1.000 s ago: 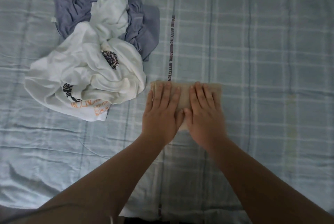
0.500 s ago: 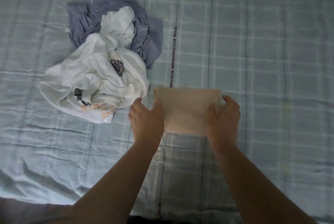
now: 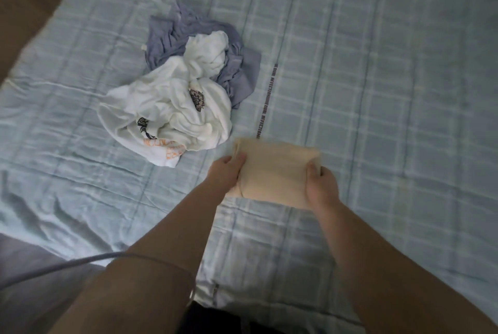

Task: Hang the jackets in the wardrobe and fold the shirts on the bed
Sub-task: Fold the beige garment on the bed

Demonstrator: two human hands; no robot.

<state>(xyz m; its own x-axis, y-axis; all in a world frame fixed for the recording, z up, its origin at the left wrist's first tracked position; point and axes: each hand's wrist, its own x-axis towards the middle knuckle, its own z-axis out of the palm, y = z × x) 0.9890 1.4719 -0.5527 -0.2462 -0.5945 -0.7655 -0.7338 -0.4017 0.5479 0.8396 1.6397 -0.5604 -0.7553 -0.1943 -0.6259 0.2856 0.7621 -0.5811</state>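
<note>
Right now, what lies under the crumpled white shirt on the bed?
A grey-blue garment lies under the white shirt, its edges showing behind it and at its right. The part beneath is covered, so anything else below cannot be seen.

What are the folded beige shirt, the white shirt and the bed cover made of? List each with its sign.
The beige shirt: soft matte knit, probably cotton jersey; it folds thick with rounded edges. The white shirt: thin matte fabric, likely cotton; fine crumpled creases, printed graphics. The bed cover: light cloth, checked pale blue, shallow wrinkles; fibre unclear.
</note>
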